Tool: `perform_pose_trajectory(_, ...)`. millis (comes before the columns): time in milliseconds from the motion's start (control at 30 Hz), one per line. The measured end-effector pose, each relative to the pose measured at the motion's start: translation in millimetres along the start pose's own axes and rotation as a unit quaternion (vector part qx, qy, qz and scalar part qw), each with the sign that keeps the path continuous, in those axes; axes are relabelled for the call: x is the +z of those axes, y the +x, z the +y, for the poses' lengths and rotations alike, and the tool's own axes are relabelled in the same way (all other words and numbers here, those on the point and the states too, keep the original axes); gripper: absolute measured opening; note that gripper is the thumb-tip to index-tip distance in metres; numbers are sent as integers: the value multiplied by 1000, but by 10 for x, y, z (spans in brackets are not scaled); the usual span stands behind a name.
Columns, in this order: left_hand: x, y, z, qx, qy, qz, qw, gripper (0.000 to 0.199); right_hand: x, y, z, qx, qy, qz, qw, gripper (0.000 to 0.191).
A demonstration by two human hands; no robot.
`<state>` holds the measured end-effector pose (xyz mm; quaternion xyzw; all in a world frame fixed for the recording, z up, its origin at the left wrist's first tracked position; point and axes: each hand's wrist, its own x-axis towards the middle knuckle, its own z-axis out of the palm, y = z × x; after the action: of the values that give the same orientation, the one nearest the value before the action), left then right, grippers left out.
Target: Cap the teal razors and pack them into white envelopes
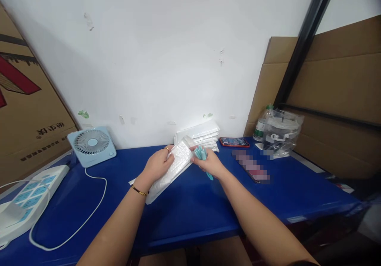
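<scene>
My left hand (157, 163) is closed around a white plastic packaging bag (171, 170), its thumb lying across the top. The bag slants up to the right over the table. In my right hand (212, 163) is a bunch of thin light-teal sticks (201, 153), gripped between thumb and fingers; I cannot tell their exact kind. The bunch's upper end is beside the bag's upper end, and the right fingertips are close to the bag's edge. Just behind both hands lies a stack of similar white bags (199, 132).
A blue table (190, 210) runs along the white wall. At left are a light-blue fan (92, 145), a power strip (35, 198) and a white cable. At right lie a phone (234, 142), a blurred flat item (251, 167), a bottle (260, 126) and a clear plastic bag (282, 133).
</scene>
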<state>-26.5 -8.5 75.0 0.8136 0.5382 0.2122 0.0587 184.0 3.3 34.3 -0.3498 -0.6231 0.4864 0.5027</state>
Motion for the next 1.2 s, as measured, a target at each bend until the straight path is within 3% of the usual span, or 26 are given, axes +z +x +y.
perform_pose_trajectory(67,142,-4,33,1,35,2,999,54,25,26,68,27,-39,22,999,18)
perform_pose_trajectory(133,275,-15,89,-6,98,23,995,87,38,56,140,54,-44,51,996,18)
perform_pose_trajectory(200,391,-25,150,-12,152,52,987,102,41,78,192,79,-23,71,994,20)
perform_pose_trajectory(300,510,-19,193,-23,183,70,980,85,10,92,196,112,31,62,991,22)
perform_pose_trajectory(400,545,3,167,-38,181,61,981,70,-92,111,104,72,132,95,984,22)
perform_pose_trajectory(567,504,2,192,-10,121,32,992,71,-357,181,-55,-72,359,234,901,23)
perform_pose_trajectory(733,514,6,302,39,19,26,999,73,-383,239,-10,-66,406,266,872,31)
perform_pose_trajectory(900,588,46,288,38,-84,68,993,69,-94,191,41,-13,406,189,894,24)
perform_pose_trajectory(1033,612,51,266,46,-107,101,988,62,181,115,82,-25,355,131,925,24)
perform_pose_trajectory(1200,612,28,284,32,-54,102,993,60,419,45,189,-24,257,78,963,49)
